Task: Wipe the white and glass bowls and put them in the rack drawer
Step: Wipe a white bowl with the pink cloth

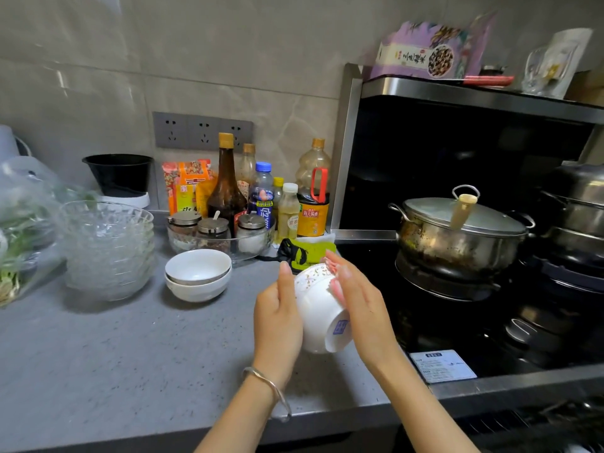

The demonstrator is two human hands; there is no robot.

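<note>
I hold a white bowl (318, 308) tilted on its side above the counter edge, its foot with a blue stamp facing me. My left hand (277, 317) grips its left wall. My right hand (358, 300) lies flat against its right side, pressing a pink cloth (336, 284) to the bowl. Two more white bowls (197, 274) sit stacked on the grey counter (114, 348) to the left. Further left stands a stack of several glass bowls (108, 246). The rack drawer is out of view.
Bottles and jars in a glass tray (225, 237) line the wall behind the bowls. A green-and-black rag (307, 253) lies beyond my hands. A lidded steel pot (461, 233) stands on the black stove to the right. A bag of greens (19, 230) is at far left.
</note>
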